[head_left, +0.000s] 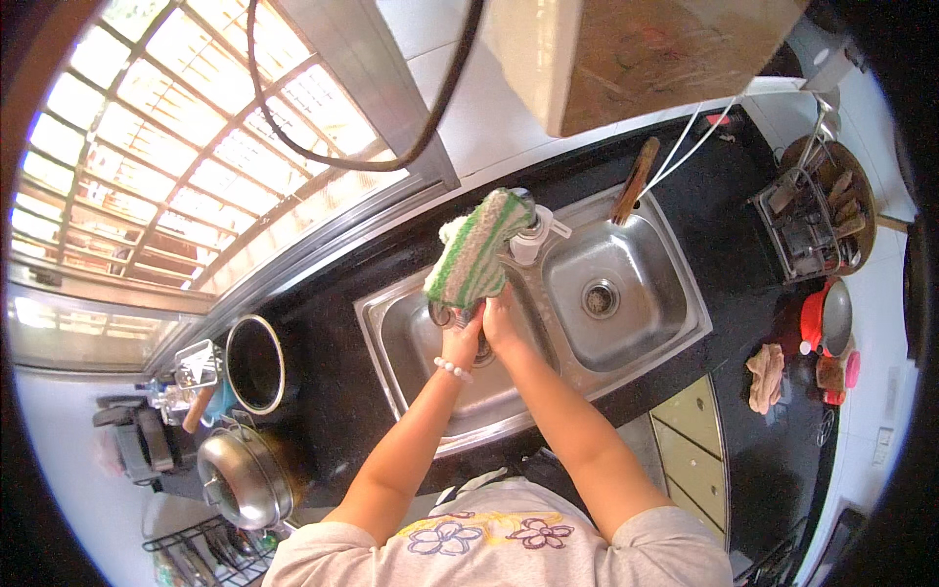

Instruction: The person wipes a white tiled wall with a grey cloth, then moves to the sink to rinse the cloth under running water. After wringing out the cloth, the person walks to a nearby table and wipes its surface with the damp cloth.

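A green and beige striped cloth hangs over the tap above the left sink basin, with a bit of chrome showing at its lower end. Just below that end, my left hand and my right hand are close together. A white beaded bracelet circles my left wrist. The cloth and the tap hide most of my fingers, so their grip does not show. Right behind the tap stands a white pump bottle.
The double steel sink is set in a black counter. A wooden-handled tool leans at the right basin. To the left are a dark round pot and a lidded steel pot. Rightward lie a crumpled cloth and a red pan.
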Demonstrator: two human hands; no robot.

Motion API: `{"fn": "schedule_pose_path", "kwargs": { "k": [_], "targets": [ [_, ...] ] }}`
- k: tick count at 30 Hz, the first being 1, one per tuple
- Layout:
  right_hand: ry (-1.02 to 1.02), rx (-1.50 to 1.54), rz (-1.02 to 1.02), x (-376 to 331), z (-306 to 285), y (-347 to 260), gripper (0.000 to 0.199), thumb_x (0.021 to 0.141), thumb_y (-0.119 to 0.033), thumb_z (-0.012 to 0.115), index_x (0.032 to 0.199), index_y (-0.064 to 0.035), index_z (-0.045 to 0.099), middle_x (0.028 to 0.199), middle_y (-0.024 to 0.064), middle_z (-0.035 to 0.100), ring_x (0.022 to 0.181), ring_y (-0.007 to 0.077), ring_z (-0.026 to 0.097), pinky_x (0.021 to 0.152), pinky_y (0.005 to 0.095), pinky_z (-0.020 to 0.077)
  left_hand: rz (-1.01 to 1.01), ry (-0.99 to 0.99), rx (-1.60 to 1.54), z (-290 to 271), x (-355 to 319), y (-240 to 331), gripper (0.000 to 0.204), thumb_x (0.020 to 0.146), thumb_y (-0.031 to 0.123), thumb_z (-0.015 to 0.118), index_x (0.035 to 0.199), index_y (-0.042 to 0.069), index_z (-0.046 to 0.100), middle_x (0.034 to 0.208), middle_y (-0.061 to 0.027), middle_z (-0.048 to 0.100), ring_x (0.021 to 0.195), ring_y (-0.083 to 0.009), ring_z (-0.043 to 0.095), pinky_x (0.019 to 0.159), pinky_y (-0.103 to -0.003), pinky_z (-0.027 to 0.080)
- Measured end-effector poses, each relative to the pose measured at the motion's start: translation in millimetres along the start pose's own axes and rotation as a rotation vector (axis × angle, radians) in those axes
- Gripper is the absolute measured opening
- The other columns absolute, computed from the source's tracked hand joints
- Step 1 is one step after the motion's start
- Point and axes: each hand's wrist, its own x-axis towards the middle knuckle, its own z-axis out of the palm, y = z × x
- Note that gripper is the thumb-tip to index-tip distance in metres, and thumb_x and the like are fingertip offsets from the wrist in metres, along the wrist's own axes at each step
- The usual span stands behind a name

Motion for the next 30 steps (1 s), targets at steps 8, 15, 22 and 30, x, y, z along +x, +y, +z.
{"fn": "schedule_pose_path", "kwargs": {
  "k": [8,15,22,30],
  "targets": [
    [0.019,0.057,0.158,-13,-28,7,0.041,0.096,-0.032,0.043,0.122,-0.0003,0.046,0.118,0.0201,0.053,0.111,0.0313,0.049,0.097,0.0395,0.0359,0.266,0.016,0.925,-34,41,-32,0.024,0.092,0.02,0.047,0.11,0.007,0.054,0.094,-0.0155,0.057,0.084,-0.0227,0.058,0.068,-0.029,0.051],
    [0.113,0.11,0.278,20,-89,87,0.047,0.096,-0.044,0.04,0.121,-0.0046,0.044,0.108,0.0078,0.054,0.098,0.017,0.051,0.082,0.0306,0.0414,0.022,0.254,0.602,-35,42,-46,0.039,0.089,0.04,0.048,0.1,0.002,0.051,0.083,-0.0111,0.053,0.062,-0.0206,0.055,0.043,-0.034,0.046],
    [0.28,0.986,0.658,68,-132,37,0.044,0.096,-0.042,0.04,0.119,-0.0042,0.043,0.113,0.0126,0.052,0.107,0.0253,0.05,0.092,0.0382,0.0406,-0.651,-0.143,-0.503,-26,23,9,0.045,0.086,0.05,0.048,0.094,0.007,0.051,0.081,-0.0103,0.055,0.063,-0.0213,0.053,0.049,-0.035,0.042],
    [0.069,1.227,0.91,35,-91,37,0.032,0.094,-0.028,0.047,0.102,0.0014,0.057,0.095,0.0169,0.062,0.086,0.0295,0.06,0.081,0.0399,0.0507,-0.52,0.095,-0.4,-54,18,3,0.049,0.092,0.053,0.038,0.1,0.006,0.052,0.077,-0.0109,0.057,0.062,-0.0244,0.057,0.053,-0.038,0.049]
  ]
}}
